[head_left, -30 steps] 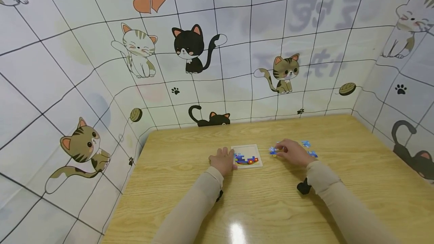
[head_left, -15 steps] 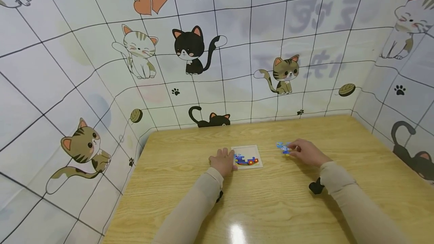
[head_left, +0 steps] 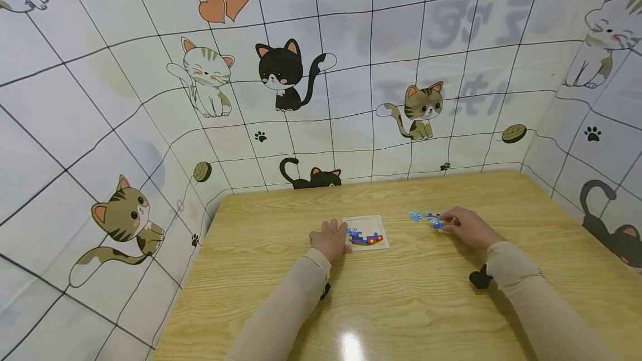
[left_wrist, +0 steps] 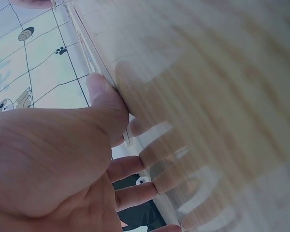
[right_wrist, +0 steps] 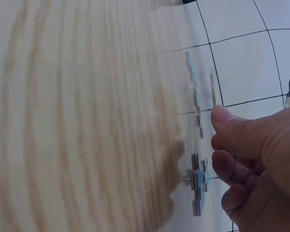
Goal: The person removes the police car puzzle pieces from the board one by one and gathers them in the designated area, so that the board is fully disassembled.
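A small square puzzle board (head_left: 365,224) lies on the table, its lower part filled with blue, red and yellow pieces (head_left: 366,237). Against its left edge rests my left hand (head_left: 329,239), fingers spread; in the left wrist view the thumb (left_wrist: 106,96) touches the board's side. My right hand (head_left: 468,228) is to the right of the board and pinches a blue puzzle piece (head_left: 435,224) between thumb and fingertips. The right wrist view shows that piece (right_wrist: 213,89) edge-on, raised off the table. Loose pieces (head_left: 414,216) lie just left of it, and others (right_wrist: 198,183) are under the curled fingers.
The wooden table (head_left: 391,299) reaches to a wall (head_left: 351,99) covered in a cat-patterned sheet, with more sheet at both sides. A black object (head_left: 480,278) is at the right wrist.
My right hand has moved right, away from the board, with the puzzle piece. Loose pieces left of it have come into view. My left hand has stayed in place.
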A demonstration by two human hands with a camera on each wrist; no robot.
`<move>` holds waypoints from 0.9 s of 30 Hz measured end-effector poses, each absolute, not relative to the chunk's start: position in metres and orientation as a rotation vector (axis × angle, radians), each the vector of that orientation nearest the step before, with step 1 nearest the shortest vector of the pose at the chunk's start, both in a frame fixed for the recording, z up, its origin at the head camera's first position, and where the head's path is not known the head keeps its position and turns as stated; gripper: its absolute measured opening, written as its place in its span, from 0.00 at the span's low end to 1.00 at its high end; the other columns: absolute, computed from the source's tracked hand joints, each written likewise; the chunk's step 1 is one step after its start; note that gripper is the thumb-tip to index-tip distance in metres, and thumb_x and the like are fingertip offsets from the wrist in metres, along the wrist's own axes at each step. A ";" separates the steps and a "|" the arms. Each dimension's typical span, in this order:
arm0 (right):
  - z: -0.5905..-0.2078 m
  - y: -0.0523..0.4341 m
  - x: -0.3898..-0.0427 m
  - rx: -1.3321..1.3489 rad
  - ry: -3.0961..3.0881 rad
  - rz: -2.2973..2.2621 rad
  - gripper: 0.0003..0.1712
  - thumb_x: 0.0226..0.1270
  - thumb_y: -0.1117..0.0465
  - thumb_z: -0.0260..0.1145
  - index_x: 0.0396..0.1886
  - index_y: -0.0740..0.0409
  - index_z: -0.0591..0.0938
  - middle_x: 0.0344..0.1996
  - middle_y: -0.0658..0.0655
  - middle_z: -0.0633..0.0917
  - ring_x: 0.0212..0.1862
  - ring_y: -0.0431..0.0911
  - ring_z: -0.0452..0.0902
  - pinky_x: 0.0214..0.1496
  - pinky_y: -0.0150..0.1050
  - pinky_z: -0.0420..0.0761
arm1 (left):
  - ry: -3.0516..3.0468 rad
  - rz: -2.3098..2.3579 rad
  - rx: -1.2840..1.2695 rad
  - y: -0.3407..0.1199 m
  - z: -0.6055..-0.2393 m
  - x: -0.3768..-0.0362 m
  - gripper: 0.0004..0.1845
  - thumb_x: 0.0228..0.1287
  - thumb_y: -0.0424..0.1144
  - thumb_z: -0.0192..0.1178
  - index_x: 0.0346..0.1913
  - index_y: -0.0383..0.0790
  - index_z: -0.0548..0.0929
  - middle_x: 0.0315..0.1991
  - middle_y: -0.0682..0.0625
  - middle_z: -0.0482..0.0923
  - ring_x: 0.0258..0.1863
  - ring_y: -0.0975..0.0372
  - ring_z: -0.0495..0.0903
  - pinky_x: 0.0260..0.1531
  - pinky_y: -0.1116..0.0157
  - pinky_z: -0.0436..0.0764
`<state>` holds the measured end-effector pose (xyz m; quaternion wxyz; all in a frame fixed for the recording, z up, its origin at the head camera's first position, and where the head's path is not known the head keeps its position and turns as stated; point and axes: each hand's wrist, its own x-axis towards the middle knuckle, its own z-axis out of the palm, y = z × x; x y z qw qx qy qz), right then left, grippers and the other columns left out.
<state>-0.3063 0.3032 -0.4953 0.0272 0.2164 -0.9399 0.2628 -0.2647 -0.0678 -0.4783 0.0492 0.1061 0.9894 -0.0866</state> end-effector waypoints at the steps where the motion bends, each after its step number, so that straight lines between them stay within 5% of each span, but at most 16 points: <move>1: -0.495 0.304 -0.306 0.669 -2.906 0.804 0.15 0.64 0.66 0.66 0.49 0.66 0.82 0.41 0.61 0.81 0.38 0.47 0.73 0.39 0.45 0.74 | 3.012 -0.269 0.323 -0.068 -0.479 -0.265 0.36 0.65 0.63 0.49 0.73 0.55 0.61 0.53 0.49 0.66 0.47 0.56 0.65 0.30 0.52 0.74; 17: -0.503 0.308 -0.303 0.681 -2.929 0.779 0.14 0.64 0.66 0.66 0.49 0.64 0.82 0.37 0.59 0.76 0.31 0.43 0.63 0.31 0.38 0.65 | 3.015 -0.247 0.329 -0.066 -0.480 -0.266 0.36 0.65 0.63 0.50 0.73 0.55 0.62 0.54 0.49 0.67 0.48 0.56 0.66 0.29 0.52 0.74; 27: -0.502 0.307 -0.302 0.700 -2.957 0.738 0.16 0.65 0.65 0.66 0.51 0.62 0.82 0.40 0.60 0.77 0.32 0.44 0.65 0.34 0.40 0.69 | 3.006 -0.254 0.325 -0.067 -0.481 -0.268 0.36 0.65 0.63 0.48 0.73 0.55 0.61 0.54 0.49 0.66 0.47 0.56 0.65 0.29 0.52 0.73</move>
